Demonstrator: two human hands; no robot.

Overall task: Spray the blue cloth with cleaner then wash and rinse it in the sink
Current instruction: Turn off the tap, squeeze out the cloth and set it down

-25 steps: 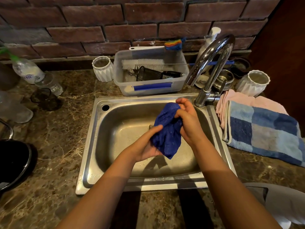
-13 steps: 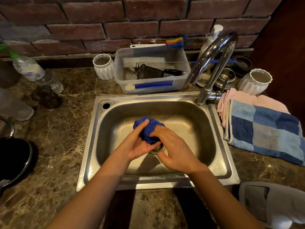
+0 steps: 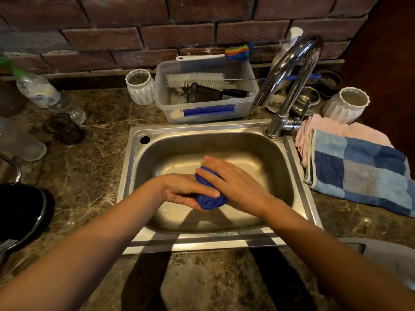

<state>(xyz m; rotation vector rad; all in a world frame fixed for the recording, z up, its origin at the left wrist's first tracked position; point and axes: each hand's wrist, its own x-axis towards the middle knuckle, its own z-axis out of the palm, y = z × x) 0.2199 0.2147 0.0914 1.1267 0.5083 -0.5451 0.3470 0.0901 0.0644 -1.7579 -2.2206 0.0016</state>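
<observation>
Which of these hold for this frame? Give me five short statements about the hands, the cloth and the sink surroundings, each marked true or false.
1. Both hands press a bunched dark blue cloth between them over the stainless steel sink. True; the left hand is under it and the right hand on top.
2. Water streams from the curved chrome faucet. False; no stream is visible.
3. A blue checked towel lies on the counter to the right of the sink. True.
4. The white bottle brush lies in the sink basin. False; it rests across the clear plastic tub behind the sink.
5. The blue cloth is spread flat. False; it is rolled tight.
</observation>
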